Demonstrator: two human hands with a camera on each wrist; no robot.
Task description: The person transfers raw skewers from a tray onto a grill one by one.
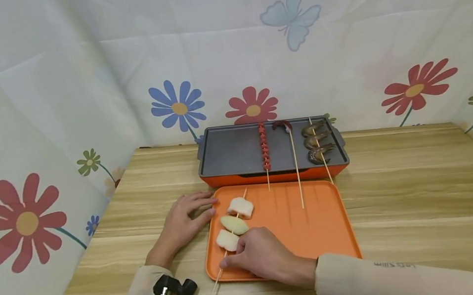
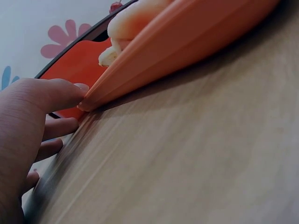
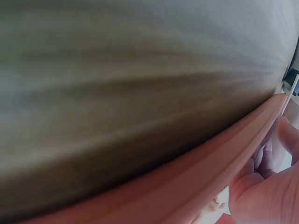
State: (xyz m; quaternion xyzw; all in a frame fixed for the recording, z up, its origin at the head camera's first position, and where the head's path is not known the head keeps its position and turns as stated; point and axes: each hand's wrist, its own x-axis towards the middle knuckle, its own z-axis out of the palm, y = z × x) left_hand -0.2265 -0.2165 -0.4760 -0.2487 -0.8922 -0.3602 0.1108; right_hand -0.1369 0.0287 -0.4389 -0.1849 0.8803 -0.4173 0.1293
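My right hand [image 1: 262, 256] pinches the lower part of a wooden skewer [image 1: 216, 283], between thumb and fingers. On that skewer are two white chunks [image 1: 241, 207] with a pale yellow-green oval piece [image 1: 234, 224] between them. It lies slantwise over the left side of the orange tray [image 1: 300, 224], its bottom end sticking out past the front rim. At the tray's back left corner, my left hand [image 1: 186, 219] rests with loosely bent fingers. In the left wrist view, a fingertip [image 2: 80, 87] meets the tray's edge. The right wrist view shows the right hand [image 3: 266, 191] beside the tray's rim.
Behind the tray stands an orange grill with a dark grey plate [image 1: 230, 151]. Across it lie a skewer of red pieces [image 1: 264, 146], one with a dark red curled piece [image 1: 282, 125], and one of shrimp [image 1: 317, 142]. Their sticks overhang the front. A flowered curtain hangs behind.
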